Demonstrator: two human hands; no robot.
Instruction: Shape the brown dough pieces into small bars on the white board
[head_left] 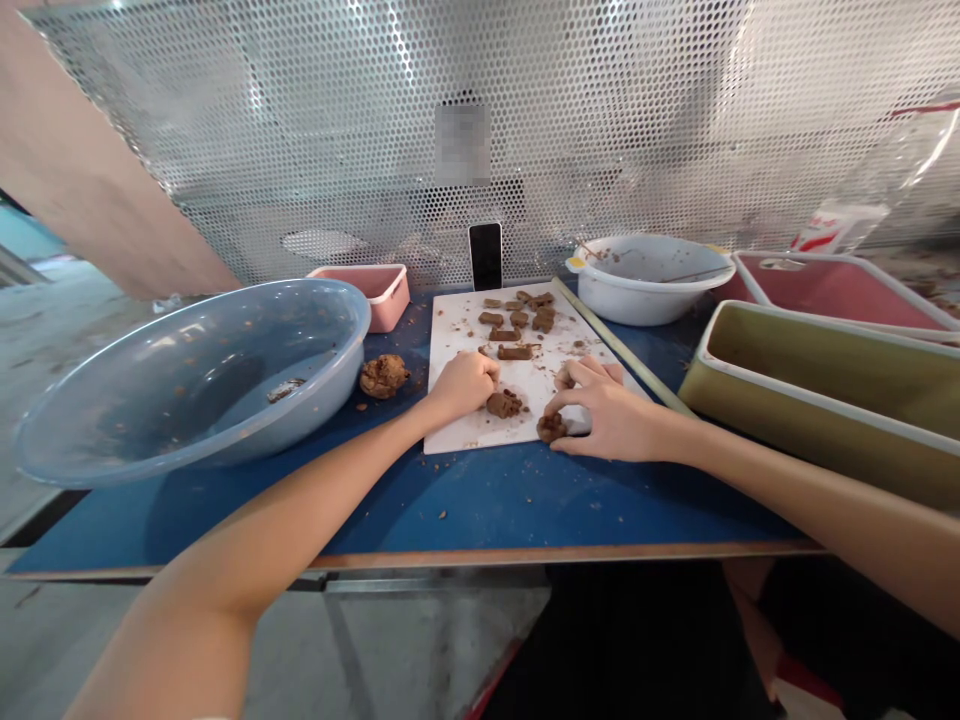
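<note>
On a white board (450, 436) lie several small brown clay-like pieces (517, 318), some shaped like short bars. My left hand (466, 383) rests on the board with its fingers curled, beside a crumbly brown lump (504, 403); whether it grips anything is hidden. Near the board's front right corner, my right hand (604, 408) has thumb and fingertips closed on a small brown clay lump (552, 427). A larger rough brown clay ball (384, 376) sits on the blue tabletop, left of the board.
A big blue basin (330, 400) stands left, with a small pink basket (386, 300) behind it. A phone (486, 256) leans upright at the back. To the right are a white basin (645, 290), a thin stick (622, 350), an olive-green box (810, 400) and a pink tray (847, 290).
</note>
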